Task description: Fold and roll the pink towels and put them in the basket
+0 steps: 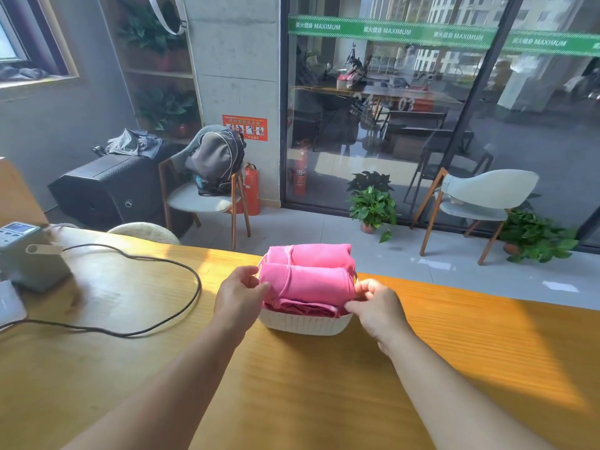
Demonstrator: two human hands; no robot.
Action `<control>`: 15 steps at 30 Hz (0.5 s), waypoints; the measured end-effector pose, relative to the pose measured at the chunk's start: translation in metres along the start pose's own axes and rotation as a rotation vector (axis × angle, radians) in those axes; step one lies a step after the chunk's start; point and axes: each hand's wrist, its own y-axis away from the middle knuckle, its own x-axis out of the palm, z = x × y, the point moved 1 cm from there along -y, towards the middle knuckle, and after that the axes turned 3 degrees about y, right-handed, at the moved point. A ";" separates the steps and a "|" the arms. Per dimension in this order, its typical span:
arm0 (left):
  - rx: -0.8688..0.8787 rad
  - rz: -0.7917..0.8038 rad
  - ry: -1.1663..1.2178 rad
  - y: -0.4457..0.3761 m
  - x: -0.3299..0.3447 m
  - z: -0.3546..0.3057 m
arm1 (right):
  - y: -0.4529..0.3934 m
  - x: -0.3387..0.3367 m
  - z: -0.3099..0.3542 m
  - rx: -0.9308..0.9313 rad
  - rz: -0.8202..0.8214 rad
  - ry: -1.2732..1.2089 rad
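The left hand (pixel 238 295) holds the left end of the front roll (pixel 308 284), which lies in the basket (pixel 303 324) (already full), and the right hand (pixel 373 302) pinches its right end, so both should press it down evenly.

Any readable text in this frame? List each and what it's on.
"MAXIMUM": repeated on the green strip across the glass wall; the characters before it are blurred.
"03": on the glass; neighbouring digits unclear.
Orange sign on the pillar: too small.
Grey device on the table: unreadable.
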 end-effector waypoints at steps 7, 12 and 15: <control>0.017 -0.016 0.001 -0.007 0.001 -0.002 | -0.010 -0.007 0.016 0.125 0.015 -0.094; 0.082 -0.021 0.004 -0.006 -0.002 0.005 | -0.011 -0.007 0.016 0.005 -0.058 -0.082; 0.072 -0.028 -0.089 0.000 -0.001 0.022 | -0.003 -0.003 0.003 0.014 0.024 -0.058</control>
